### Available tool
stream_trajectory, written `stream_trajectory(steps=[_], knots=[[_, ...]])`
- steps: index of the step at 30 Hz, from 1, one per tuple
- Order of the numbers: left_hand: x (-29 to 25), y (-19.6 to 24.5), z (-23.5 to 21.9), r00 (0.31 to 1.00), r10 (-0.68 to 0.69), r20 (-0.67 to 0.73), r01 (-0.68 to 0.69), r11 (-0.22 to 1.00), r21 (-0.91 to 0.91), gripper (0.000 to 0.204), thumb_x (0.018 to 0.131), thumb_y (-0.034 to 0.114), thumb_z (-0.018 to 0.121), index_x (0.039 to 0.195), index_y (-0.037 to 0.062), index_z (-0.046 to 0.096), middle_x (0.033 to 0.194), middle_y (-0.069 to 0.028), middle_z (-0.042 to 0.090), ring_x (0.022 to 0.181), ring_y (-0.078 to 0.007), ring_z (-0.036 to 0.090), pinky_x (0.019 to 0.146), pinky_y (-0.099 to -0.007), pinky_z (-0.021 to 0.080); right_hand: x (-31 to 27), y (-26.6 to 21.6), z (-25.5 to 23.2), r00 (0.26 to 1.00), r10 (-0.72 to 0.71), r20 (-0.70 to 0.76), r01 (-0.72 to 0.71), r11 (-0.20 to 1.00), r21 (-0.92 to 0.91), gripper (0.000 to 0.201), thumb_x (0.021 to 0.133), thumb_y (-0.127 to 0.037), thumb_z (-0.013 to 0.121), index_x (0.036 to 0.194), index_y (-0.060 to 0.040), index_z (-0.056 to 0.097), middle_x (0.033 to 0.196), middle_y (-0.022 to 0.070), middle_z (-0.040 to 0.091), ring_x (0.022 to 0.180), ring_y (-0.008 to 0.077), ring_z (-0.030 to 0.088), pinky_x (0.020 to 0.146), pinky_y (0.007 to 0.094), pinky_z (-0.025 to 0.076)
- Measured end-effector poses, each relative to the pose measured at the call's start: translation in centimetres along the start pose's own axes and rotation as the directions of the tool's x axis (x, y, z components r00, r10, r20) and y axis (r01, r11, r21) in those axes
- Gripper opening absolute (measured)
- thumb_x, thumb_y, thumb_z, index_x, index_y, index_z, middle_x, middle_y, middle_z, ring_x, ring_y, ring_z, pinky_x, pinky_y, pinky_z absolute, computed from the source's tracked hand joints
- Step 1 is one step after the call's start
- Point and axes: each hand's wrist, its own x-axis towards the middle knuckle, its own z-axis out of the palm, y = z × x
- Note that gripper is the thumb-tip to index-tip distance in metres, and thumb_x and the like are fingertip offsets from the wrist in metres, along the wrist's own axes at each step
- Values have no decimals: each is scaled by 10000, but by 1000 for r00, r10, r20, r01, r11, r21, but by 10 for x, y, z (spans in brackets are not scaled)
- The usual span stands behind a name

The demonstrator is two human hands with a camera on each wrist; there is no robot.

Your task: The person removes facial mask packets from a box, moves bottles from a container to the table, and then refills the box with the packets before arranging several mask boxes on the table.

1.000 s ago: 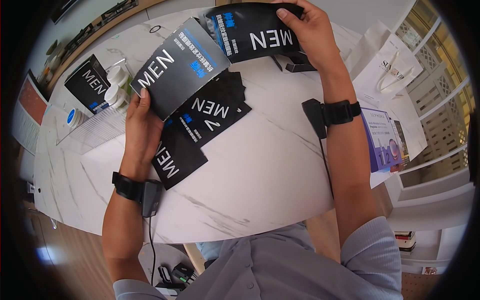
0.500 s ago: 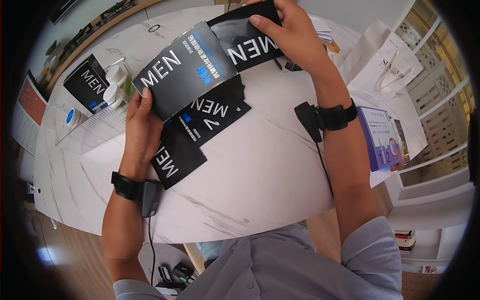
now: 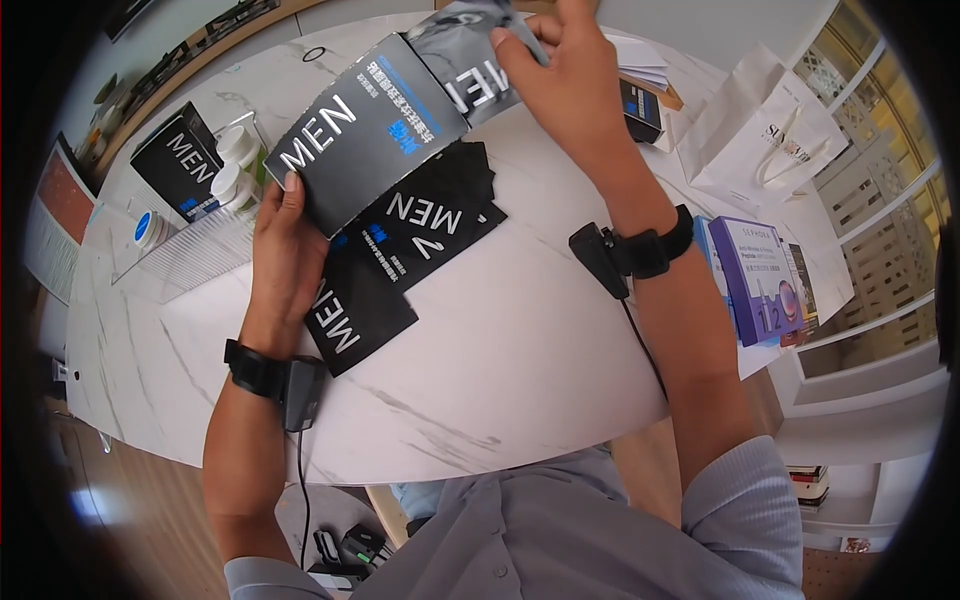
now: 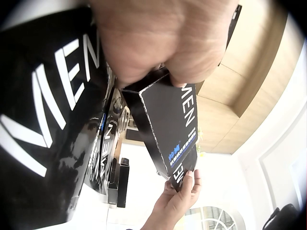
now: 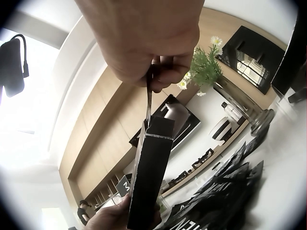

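Note:
My left hand (image 3: 285, 235) grips a thin black carton (image 3: 370, 140) marked MEN at its near end, the thumb on the printed face. In my right hand (image 3: 570, 90), thumb and fingers pinch a shiny black sachet (image 3: 465, 50), also marked MEN. The sachet's near part is inside the carton's far end, and its outer part sticks out towards the right hand. The right wrist view shows the sachet edge-on, entering the carton's end beside a flap (image 5: 160, 127). Below the carton, several black MEN sachets (image 3: 370, 310) lie overlapping on the marble-patterned table (image 3: 500, 330).
At the left stand another black MEN box (image 3: 175, 165), white jars (image 3: 232, 187) and a clear ribbed organiser (image 3: 190, 265). To the right are a small black box (image 3: 638, 110), a white paper bag (image 3: 750, 140) and a purple box (image 3: 760, 280). A vase of flowers (image 5: 211, 69) stands behind.
The right hand has moved left towards the carton, and less of the sachet sticks out of its end. The left hand and the sachets on the table stay nearly where they were.

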Motion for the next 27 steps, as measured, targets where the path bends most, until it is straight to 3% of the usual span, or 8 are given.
stream_trajectory(steps=[3, 4, 7, 10, 13, 16, 19, 27], knots=[[0, 0, 0, 1000, -2, 5, 2, 1000, -9, 394, 1103, 296, 490, 1378, 14, 487, 1385, -94, 585, 1292, -196, 561, 1121, -406, 449, 0, 10, 10, 990, -106, 95, 90, 984, 155, 287, 929, 47, 633, 1205, 42, 554, 814, 98, 688, 739, 90, 630, 641, 247, 494], [0, 0, 0, 1000, -5, 6, 5, 1000, -10, 393, 1103, 296, 490, 1378, 15, 488, 1384, -94, 586, 1292, -196, 561, 1120, -408, 449, -1, 10, 11, 987, -120, 112, 108, 989, 104, 277, 932, 72, 621, 1200, 65, 550, 836, 96, 691, 753, 82, 625, 649, 240, 499], [0, 0, 0, 1000, -4, 1, 4, 1000, -10, 404, 1111, 287, 466, 1398, 3, 481, 1391, -97, 585, 1287, -202, 573, 1110, -405, 461, -4, 9, 19, 995, -10, 101, -24, 943, 331, 194, 958, 27, 620, 1148, 59, 596, 819, 85, 686, 751, 76, 622, 650, 236, 497], [0, 0, 0, 1000, 2, 6, -2, 1000, -12, 408, 1107, 291, 476, 1399, 6, 482, 1390, -98, 586, 1288, -199, 569, 1112, -402, 459, -9, 15, 16, 992, -126, -27, 128, 989, 69, 165, 951, -87, 647, 1084, -33, 729, 809, 107, 735, 715, 152, 695, 670, 281, 535], [1, -1, -1, 1000, -4, 21, 4, 1000, -18, 410, 1103, 296, 488, 1397, 9, 487, 1389, -98, 588, 1289, -196, 566, 1117, -400, 453, -8, 20, 14, 991, -34, 132, 33, 999, 9, 200, 985, -114, 648, 1156, -70, 742, 857, 11, 709, 740, 57, 625, 650, 226, 508], [1, -1, -2, 1000, -9, 23, 9, 1000, -20, 412, 1103, 297, 488, 1396, 7, 491, 1387, -99, 591, 1289, -196, 567, 1118, -400, 452, -10, 24, 19, 980, -155, 123, 155, 988, 9, 227, 1009, -110, 614, 1187, -75, 751, 791, 3, 700, 678, 21, 599, 589, 194, 481], [1, -1, -2, 1000, -9, 20, 9, 1000, -21, 414, 1103, 298, 488, 1395, 5, 492, 1385, -100, 592, 1287, -197, 569, 1117, -401, 454, -13, 15, 16, 963, -65, 261, 63, 998, 17, 239, 1019, -110, 600, 1205, -73, 746, 816, 17, 711, 688, 33, 610, 601, 204, 494], [1, 0, 0, 999, -22, 37, 23, 1000, -7, 416, 1109, 293, 469, 1396, -8, 482, 1387, -112, 588, 1276, -206, 578, 1114, -403, 459, -11, 32, 20, 920, -194, 340, 216, 976, -27, 262, 999, -88, 595, 1220, -50, 730, 908, 35, 737, 783, 61, 646, 707, 240, 531]])
